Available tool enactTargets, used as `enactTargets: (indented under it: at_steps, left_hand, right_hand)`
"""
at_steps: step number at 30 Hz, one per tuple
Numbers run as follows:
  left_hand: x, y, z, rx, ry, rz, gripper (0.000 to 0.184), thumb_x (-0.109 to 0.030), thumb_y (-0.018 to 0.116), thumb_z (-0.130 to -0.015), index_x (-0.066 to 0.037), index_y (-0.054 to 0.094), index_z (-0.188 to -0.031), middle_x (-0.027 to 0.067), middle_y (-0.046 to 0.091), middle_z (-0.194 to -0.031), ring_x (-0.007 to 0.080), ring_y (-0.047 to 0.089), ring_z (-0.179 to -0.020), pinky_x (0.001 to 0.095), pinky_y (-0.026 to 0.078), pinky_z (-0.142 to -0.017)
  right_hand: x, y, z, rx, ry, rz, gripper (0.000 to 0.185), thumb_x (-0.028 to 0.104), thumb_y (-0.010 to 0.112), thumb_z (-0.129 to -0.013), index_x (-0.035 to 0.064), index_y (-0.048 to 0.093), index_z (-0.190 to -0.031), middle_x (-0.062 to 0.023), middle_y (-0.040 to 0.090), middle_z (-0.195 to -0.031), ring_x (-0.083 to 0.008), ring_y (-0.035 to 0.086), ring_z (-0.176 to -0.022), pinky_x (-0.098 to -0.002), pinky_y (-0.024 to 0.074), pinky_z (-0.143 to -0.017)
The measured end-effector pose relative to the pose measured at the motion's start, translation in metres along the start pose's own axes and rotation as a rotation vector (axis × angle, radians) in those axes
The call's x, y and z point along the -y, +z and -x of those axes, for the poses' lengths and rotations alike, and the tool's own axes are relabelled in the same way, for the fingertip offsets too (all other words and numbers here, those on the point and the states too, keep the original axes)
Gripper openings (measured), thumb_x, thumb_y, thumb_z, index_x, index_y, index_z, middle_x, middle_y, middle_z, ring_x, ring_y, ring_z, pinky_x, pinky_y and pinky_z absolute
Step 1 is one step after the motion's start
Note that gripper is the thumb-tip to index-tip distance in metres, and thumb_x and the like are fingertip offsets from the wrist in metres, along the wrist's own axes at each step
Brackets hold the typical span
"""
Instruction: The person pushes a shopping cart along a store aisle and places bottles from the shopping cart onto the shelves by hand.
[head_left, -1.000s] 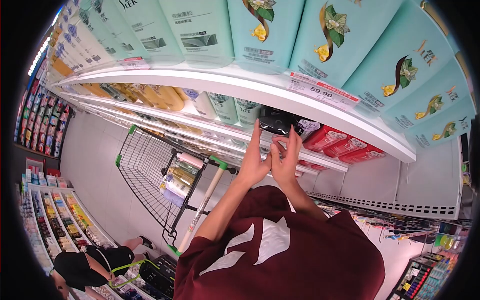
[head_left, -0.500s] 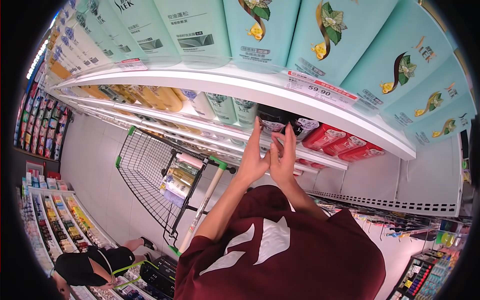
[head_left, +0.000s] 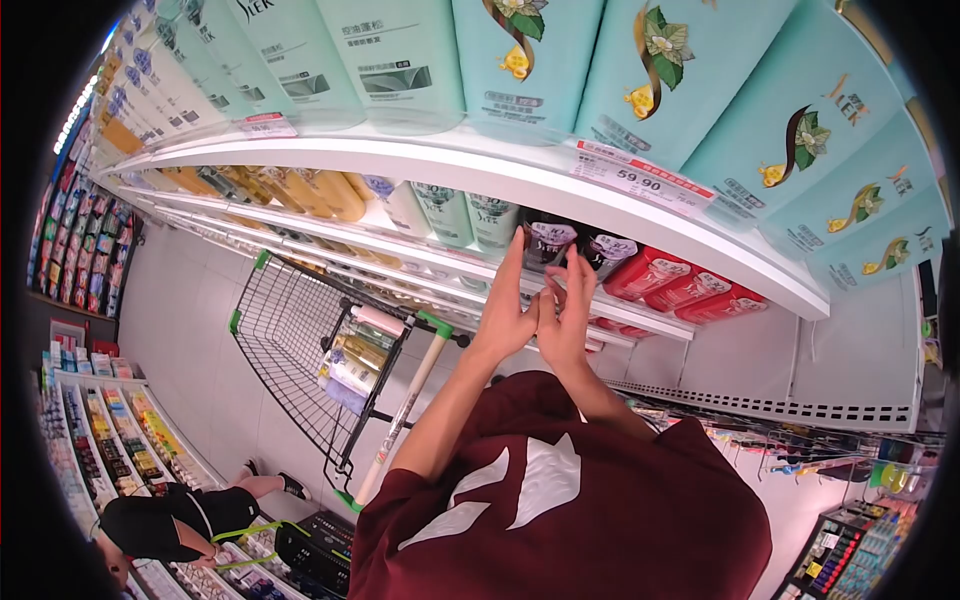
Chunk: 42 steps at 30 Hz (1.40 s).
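My left hand [head_left: 507, 315] is raised before the lower shelf, fingers stretched upward and nothing in it. Beside it, my right hand [head_left: 566, 318] is also empty; its fingers point up and some are slightly bent. The two hands meet around the thumbs, with a gap between the upper fingers. Behind the fingertips stand black bottles with pale oval labels, one black bottle [head_left: 548, 240] showing between my hands. Red bottles [head_left: 650, 273] stand to the right of them, and pale green bottles [head_left: 492, 218] to the left. My fingers partly hide the black bottles.
Large mint bottles [head_left: 655, 70] line the upper shelf [head_left: 480, 150], which carries a price tag [head_left: 640, 180]. A shopping cart [head_left: 300, 330] holding several packaged goods [head_left: 355, 350] stands at my left. Further back, a person in black [head_left: 180, 520] is near a black basket [head_left: 318, 545].
My hands stay almost in place, pressed together at the thumbs. More of the black bottles' labels shows now. The person at lower left has shifted slightly.
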<state>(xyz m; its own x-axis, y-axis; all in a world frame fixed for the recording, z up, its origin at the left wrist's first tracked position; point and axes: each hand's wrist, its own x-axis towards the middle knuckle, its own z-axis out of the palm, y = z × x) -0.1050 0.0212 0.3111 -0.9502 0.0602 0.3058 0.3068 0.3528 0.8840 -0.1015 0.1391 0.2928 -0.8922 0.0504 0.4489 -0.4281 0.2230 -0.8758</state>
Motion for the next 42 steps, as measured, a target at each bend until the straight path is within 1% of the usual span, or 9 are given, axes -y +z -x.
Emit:
enactTargets:
  at_steps: [2, 5, 8, 24, 34, 36, 39, 40, 42]
  left_hand:
    - [0.001, 0.0, -0.001, 0.017, -0.011, -0.004, 0.094, 0.004, 0.062, -0.083, 0.002, 0.012, -0.162, 0.0269, 0.026, -0.164, 0.0376, 0.027, -0.153, 0.0423, 0.023, -0.124]
    - [-0.001, 0.002, -0.002, 0.026, -0.042, 0.003, 0.093, 0.003, 0.062, -0.084, 0.002, 0.012, -0.162, 0.0273, 0.025, -0.164, 0.0376, 0.026, -0.154, 0.0426, 0.024, -0.124]
    - [-0.003, 0.006, -0.003, 0.002, -0.058, 0.026, 0.092, 0.003, 0.061, -0.083, 0.002, 0.013, -0.162, 0.0287, 0.026, -0.163, 0.0392, 0.026, -0.153, 0.0425, 0.024, -0.123]
    - [0.013, 0.013, 0.001, -0.063, -0.052, 0.022, 0.091, 0.007, 0.058, -0.079, 0.0, 0.018, -0.16, 0.0293, 0.029, -0.158, 0.0452, 0.029, -0.149, 0.0455, 0.026, -0.122]
    - [0.018, 0.007, 0.006, -0.049, -0.055, 0.067, 0.091, 0.006, 0.056, -0.076, 0.001, 0.02, -0.159, 0.0286, 0.028, -0.16, 0.0435, 0.026, -0.151, 0.0437, 0.024, -0.123]
    - [0.015, -0.007, 0.022, -0.062, -0.066, 0.067, 0.09, 0.007, 0.055, -0.074, -0.004, 0.027, -0.159, 0.0205, 0.034, -0.16, 0.0352, 0.033, -0.15, 0.0421, 0.028, -0.122]
    - [0.011, -0.045, 0.064, -0.261, -0.072, -0.137, 0.072, 0.005, 0.055, -0.073, -0.001, 0.049, -0.144, 0.0187, 0.053, -0.145, 0.0347, 0.047, -0.14, 0.0414, 0.033, -0.118]
    - [0.029, -0.063, 0.088, -0.325, -0.095, -0.177, 0.067, 0.003, 0.058, -0.075, -0.003, 0.052, -0.141, 0.0205, 0.053, -0.145, 0.0384, 0.047, -0.139, 0.0443, 0.034, -0.118]
    - [0.053, -0.108, 0.142, -0.486, -0.183, -0.397, 0.06, 0.003, 0.057, -0.077, -0.003, 0.057, -0.136, 0.0206, 0.057, -0.14, 0.0384, 0.05, -0.135, 0.0464, 0.036, -0.116]
  right_hand:
    - [-0.004, -0.002, 0.001, 0.086, 0.14, -0.095, 0.073, -0.006, 0.05, -0.093, 0.0002, 0.023, -0.16, -0.0185, 0.041, -0.138, -0.0239, 0.06, -0.105, -0.0372, 0.0539, -0.092]
    - [-0.013, -0.004, -0.003, 0.077, 0.139, -0.07, 0.074, -0.006, 0.052, -0.091, -0.0001, 0.025, -0.16, -0.0151, 0.048, -0.129, -0.0196, 0.059, -0.095, -0.0344, 0.0535, -0.084]
    - [-0.017, -0.004, -0.003, 0.055, 0.111, -0.085, 0.075, -0.005, 0.053, -0.09, 0.0, 0.025, -0.16, -0.0128, 0.053, -0.122, -0.0178, 0.058, -0.089, -0.0325, 0.0526, -0.081]
    - [-0.029, 0.003, 0.0, 0.052, 0.165, -0.232, 0.079, -0.006, 0.054, -0.09, 0.0006, 0.022, -0.161, -0.011, 0.061, -0.117, -0.014, 0.059, -0.083, -0.0293, 0.0534, -0.076]
    - [-0.029, 0.0, 0.004, 0.072, 0.156, -0.193, 0.08, -0.008, 0.055, -0.089, 0.0024, 0.023, -0.162, -0.0109, 0.063, -0.119, -0.0109, 0.057, -0.079, -0.0273, 0.0517, -0.075]
    - [-0.029, -0.001, 0.007, 0.054, 0.09, -0.184, 0.081, -0.009, 0.056, -0.089, 0.002, 0.022, -0.162, -0.0102, 0.063, -0.119, -0.0103, 0.057, -0.079, -0.0262, 0.051, -0.075]
    - [-0.018, -0.002, 0.016, 0.034, 0.127, -0.277, 0.068, -0.008, 0.053, -0.093, 0.0006, 0.03, -0.157, -0.0105, 0.059, -0.117, -0.01, 0.058, -0.081, -0.0244, 0.0512, -0.077]
    - [-0.02, -0.002, 0.021, 0.031, 0.103, -0.275, 0.06, -0.008, 0.052, -0.094, -0.0009, 0.037, -0.151, -0.011, 0.06, -0.115, -0.0102, 0.059, -0.08, -0.0248, 0.0516, -0.077]
    - [-0.029, -0.001, 0.03, 0.078, 0.056, -0.249, 0.054, -0.006, 0.054, -0.094, -0.0024, 0.042, -0.147, -0.0117, 0.062, -0.113, -0.0103, 0.06, -0.081, -0.0254, 0.0518, -0.075]
